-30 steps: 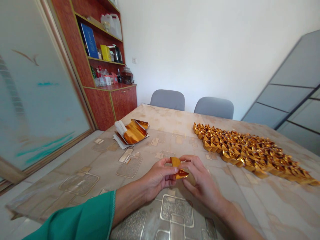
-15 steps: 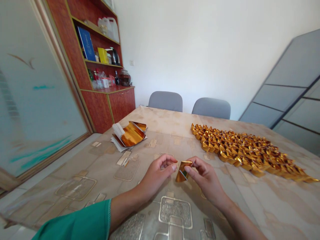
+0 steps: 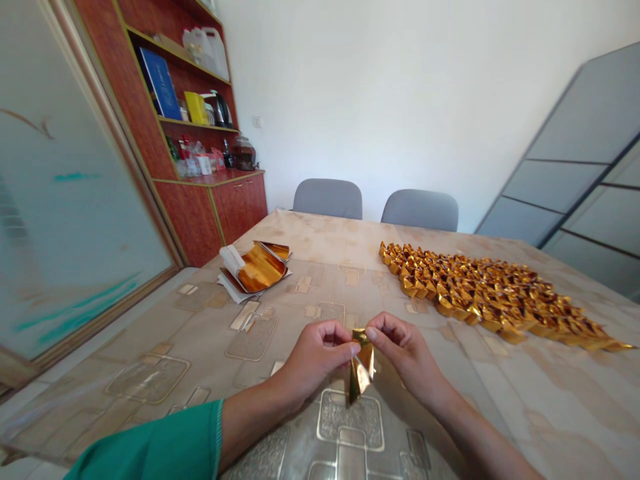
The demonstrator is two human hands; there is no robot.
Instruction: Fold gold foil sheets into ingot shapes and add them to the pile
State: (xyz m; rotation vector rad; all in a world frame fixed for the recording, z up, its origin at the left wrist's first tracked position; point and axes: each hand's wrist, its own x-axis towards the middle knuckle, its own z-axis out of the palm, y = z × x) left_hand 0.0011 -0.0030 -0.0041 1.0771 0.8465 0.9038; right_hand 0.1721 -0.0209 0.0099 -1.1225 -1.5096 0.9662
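Between my two hands hangs a small folded piece of gold foil paper (image 3: 362, 375), its pointed end hanging down over the table. My left hand (image 3: 320, 357) pinches its upper left edge between thumb and fingers. With thumb and forefinger, my right hand (image 3: 403, 350) grips the upper right corner. To the left lies a loose stack of gold foil paper sheets (image 3: 263, 267) with white backs, curled at the edges. Many folded gold paper pieces (image 3: 480, 293) stand in close rows on the right.
A patterned cloth covers the table (image 3: 200, 353). Beyond the far edge are two grey chairs (image 3: 327, 198), (image 3: 420, 209). A red wooden cabinet (image 3: 240, 207) with shelved items stands at the back left, beside a frosted glass door (image 3: 75, 200).
My left hand has moved in and taken hold of the foil piece, which my right hand alone held before. The piece now hangs longer, with its point downward.
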